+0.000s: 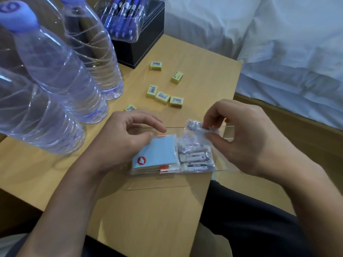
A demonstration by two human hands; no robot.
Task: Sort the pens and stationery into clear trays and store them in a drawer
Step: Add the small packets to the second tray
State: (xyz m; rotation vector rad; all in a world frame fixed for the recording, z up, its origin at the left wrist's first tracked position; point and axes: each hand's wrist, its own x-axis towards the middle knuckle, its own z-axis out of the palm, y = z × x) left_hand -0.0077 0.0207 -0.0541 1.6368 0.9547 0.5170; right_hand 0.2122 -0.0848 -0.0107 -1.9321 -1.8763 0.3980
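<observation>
Eraser (194, 125) (seemingly wrapped) between right fingers (222, 140)

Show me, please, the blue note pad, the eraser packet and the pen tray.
blue note pad (157, 153): head view, middle of its cover.
eraser packet (194, 157): head view, its lower half.
pen tray (127, 37): head view, its near clear wall.

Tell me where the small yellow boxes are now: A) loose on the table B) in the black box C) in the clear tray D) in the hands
A: the yellow boxes lie scattered on the table, beyond the clear tray.
</observation>
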